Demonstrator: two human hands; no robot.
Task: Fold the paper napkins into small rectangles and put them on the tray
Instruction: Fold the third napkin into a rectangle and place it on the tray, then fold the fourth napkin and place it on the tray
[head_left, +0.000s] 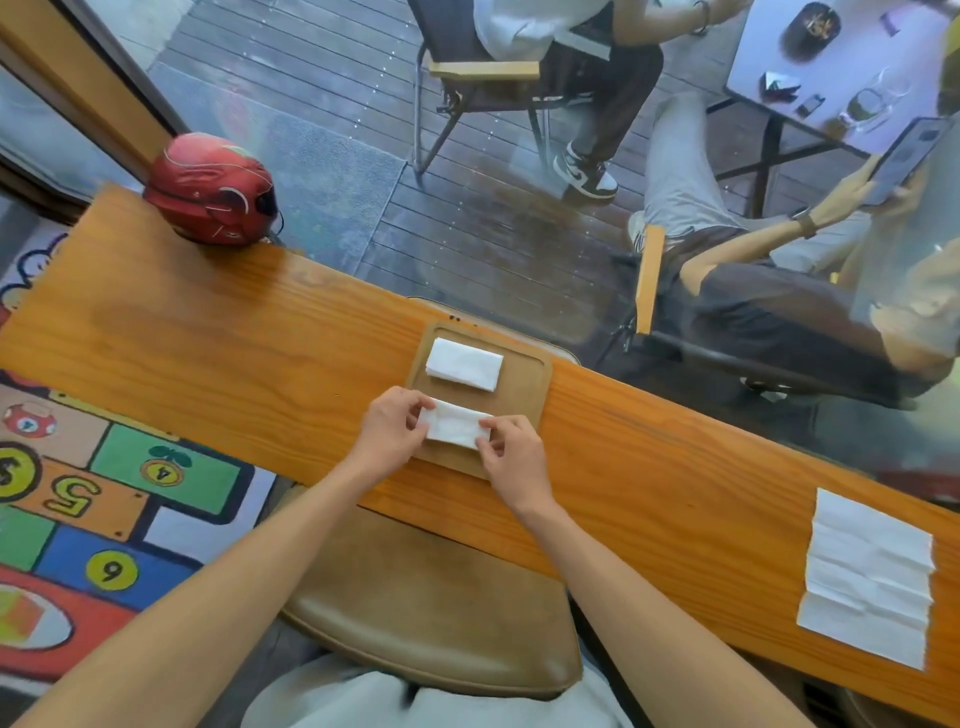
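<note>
My left hand pinches the left end of a folded napkin between thumb and fingers. My right hand pinches the right end of the same napkin the same way. The napkin is a small white rectangle, held over the near half of the wooden tray; I cannot tell whether it touches the tray floor. A second folded napkin lies flat in the tray at 12 o'clock from the held one, apart from it. The tray sits on the long wooden counter. An unfolded napkin, creased, lies flat on the counter well apart at 4 o'clock from the tray. A red helmet rests on the counter at 10 o'clock.
</note>
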